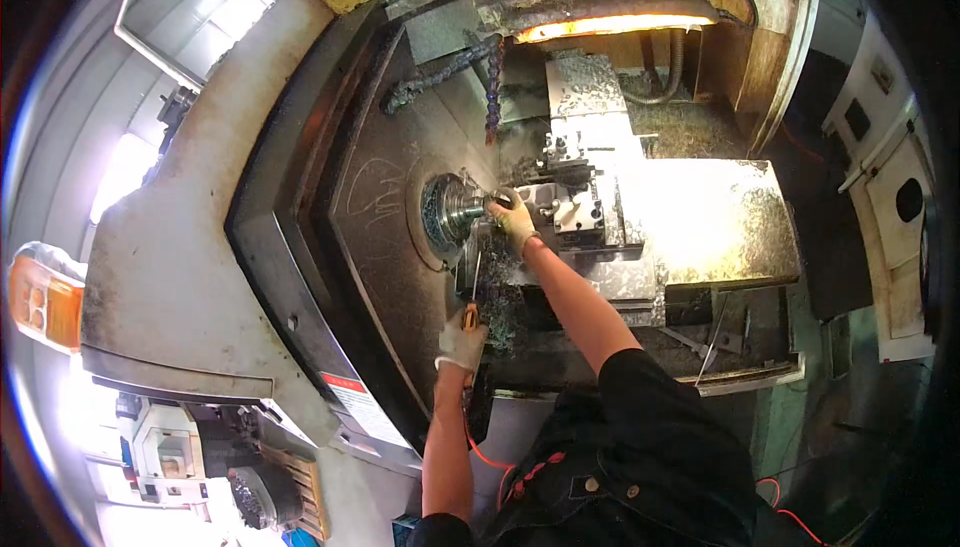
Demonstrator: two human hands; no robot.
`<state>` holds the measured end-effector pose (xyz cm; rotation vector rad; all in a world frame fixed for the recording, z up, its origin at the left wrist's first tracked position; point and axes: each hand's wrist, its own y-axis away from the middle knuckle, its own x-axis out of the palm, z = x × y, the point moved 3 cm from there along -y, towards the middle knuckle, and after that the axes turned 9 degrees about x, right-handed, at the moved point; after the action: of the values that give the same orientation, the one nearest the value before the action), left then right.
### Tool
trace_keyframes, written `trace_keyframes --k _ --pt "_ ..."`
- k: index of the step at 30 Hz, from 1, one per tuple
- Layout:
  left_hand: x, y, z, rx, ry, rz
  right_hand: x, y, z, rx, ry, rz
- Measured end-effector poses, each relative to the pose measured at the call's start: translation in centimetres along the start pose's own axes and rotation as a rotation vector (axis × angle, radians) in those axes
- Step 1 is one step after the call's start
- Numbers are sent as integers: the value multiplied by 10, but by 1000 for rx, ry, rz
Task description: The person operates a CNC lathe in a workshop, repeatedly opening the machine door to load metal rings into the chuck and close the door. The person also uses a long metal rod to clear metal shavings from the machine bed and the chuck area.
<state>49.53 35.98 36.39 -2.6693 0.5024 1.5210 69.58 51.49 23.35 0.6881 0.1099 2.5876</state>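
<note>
My left hand (461,342), in a pale work glove, is closed round an orange air blow gun (471,316). Its thin nozzle points up toward the lathe chuck (446,212). My right hand (514,221), also gloved, reaches in from the right and grips a round metal workpiece (496,204) in front of the chuck. My fingers cover part of that piece, so whether it is seated in the chuck is hidden. Just right of my right hand sits the tool post (578,209) with its cutting tools. Curly metal chips (503,317) hang beneath the chuck area.
A segmented coolant hose (493,97) hangs above the chuck. Behind the tool post runs the chip-covered slide (590,97), beside a broad metal cover (720,217). A red air hose (485,455) trails below my left hand. Hand tools (700,342) lie in the lower right tray.
</note>
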Motion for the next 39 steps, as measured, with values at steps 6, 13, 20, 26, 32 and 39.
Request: trace_keyframes --k 6,13,20,26,32,39 --pt "12 74 5 194 243 -58 -10 -25 -5 8 79 148" --pt "-10 219 67 -199 1125 57 4 4 31 -105 525 144" --pt "-120 308 145 -137 534 -362 10 12 34 -34 880 97" --pt "-214 239 131 -14 589 -634 -12 -30 17 -124 940 81" --pt "-257 208 141 302 -212 -432 4 -13 32 173 726 143" --pt "-255 167 191 241 296 -514 -31 -53 12 -84 728 64"
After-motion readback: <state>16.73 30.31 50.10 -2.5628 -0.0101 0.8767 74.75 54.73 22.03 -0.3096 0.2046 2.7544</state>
